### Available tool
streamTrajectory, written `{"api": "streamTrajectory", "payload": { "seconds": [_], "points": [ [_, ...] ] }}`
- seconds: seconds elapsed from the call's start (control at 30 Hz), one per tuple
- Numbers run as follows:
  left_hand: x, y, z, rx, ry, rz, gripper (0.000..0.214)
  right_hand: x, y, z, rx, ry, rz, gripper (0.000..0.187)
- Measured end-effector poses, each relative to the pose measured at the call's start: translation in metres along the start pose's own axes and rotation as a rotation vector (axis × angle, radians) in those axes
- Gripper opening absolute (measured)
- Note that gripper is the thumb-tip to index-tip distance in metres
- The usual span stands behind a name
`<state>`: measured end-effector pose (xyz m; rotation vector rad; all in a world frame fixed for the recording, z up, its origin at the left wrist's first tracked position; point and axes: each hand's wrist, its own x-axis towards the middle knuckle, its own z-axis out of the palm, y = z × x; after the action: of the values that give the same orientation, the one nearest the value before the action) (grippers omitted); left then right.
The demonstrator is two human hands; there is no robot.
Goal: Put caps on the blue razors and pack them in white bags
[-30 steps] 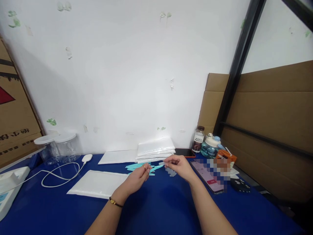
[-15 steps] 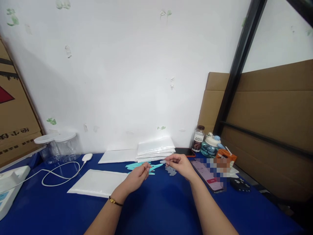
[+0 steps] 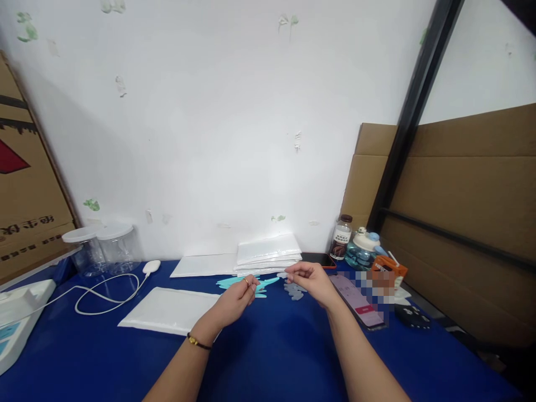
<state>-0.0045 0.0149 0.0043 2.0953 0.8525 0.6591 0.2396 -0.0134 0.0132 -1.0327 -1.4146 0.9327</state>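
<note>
Across the blue desk (image 3: 268, 360), head view: two bare hands at work over the middle, white wall behind.
Left hand (image 3: 234, 302): fingers closed, grip pinching a slim turquoise stick (image 3: 270, 281); its narrow end points toward the right hand.
Right hand (image 3: 313, 283): thumb and fingertips together, grip apparently on a small translucent piece (image 3: 282, 274), which sits just by the stick's tip. Cannot tell whether the two touch.
Turquoise pile (image 3: 226, 283): more sticks lying loose beyond the left hand, partly hidden by it.
Translucent pile (image 3: 295, 291): similar pale pieces, overlapping, just beside the right hand.
Progress: one stick and, it seems, one pale piece taken up, not visibly joined. Plenty of both remain loose; count unclear. No finished pair can be made out; judged unfinished.
White padded envelope (image 3: 167, 311): flat, left of the hands, one edge hidden by the left forearm. Contents, if any, not visible.
Envelope stack (image 3: 268, 250): against the wall, behind the piles.
Right side: phone with a pink screen (image 3: 355, 298), brown-capped bottle (image 3: 341, 237), orange packet (image 3: 386, 272).
Left side: two clear lidded jars (image 3: 118, 248), white cable (image 3: 104, 307).
</note>
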Motion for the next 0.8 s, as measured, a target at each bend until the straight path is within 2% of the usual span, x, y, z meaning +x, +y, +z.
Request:
{"api": "streamTrajectory", "payload": {
  "seconds": [0.23,0.5,0.57,0.63,0.7,0.8],
  "points": [
    [-0.001,0.004,0.003,0.015,-0.035,-0.004,0.026,-0.002,0.001,0.009,-0.041,-0.158,0.096,0.029],
    [-0.005,0.007,0.025,0.062,-0.313,-0.074,0.024,-0.005,0.006,-0.008,-0.174,-0.528,0.296,0.03],
    [-0.005,0.007,0.026,0.199,-0.278,-0.027,0.022,-0.005,0.009,-0.018,-0.247,-0.499,0.3,0.026],
    [-0.003,0.006,0.023,0.393,-0.19,0.02,0.021,-0.003,0.015,-0.029,-0.378,-0.362,0.249,0.017],
    [-0.002,0.003,0.017,0.549,-0.096,0.0,0.018,-0.001,0.022,-0.038,-0.541,-0.24,0.2,0.013],
    [0.0,-0.006,0.008,0.691,0.021,-0.064,0.02,0.001,0.033,-0.043,-0.739,-0.215,0.202,0.02]
  ]
}}
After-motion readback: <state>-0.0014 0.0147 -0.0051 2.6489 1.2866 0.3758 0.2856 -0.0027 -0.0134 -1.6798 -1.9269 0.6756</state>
